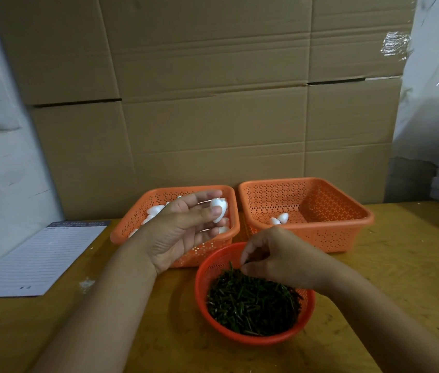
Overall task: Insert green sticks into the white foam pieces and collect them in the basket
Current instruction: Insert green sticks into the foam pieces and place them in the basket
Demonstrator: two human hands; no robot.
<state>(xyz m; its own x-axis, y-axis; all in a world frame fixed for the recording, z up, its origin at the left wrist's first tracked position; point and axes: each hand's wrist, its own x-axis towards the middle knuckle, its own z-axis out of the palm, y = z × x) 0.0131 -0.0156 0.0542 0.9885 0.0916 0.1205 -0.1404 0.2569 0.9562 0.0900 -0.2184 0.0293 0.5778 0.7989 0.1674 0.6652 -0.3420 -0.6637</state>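
The left hand (183, 232) was held up over the basket of plain foam (175, 211), which sat just behind it. Its thumb and fingers pinched one white foam piece (219, 210), shaped like a little egg. More foam pieces lay in that basket under the hand.

The right hand (280, 261) was lower and closer to the person, reaching into the round red bowl (253, 337). The bowl was full of green sticks (253, 302). The fingertips were bunched together on the pile, and it looked like they were pinching a stick, but I could not tell for sure if one was caught yet.

So the step looked like picking a stick for the foam that was ready. Next, I think the right hand needed to lift one stick out, bring it across to the left hand, and push its end into the foam. Then the finished piece should go in the other basket (347, 227), just behind the right hand, where a couple of white pieces (279, 219) already lay. All of this sat on the tabletop (105, 332).
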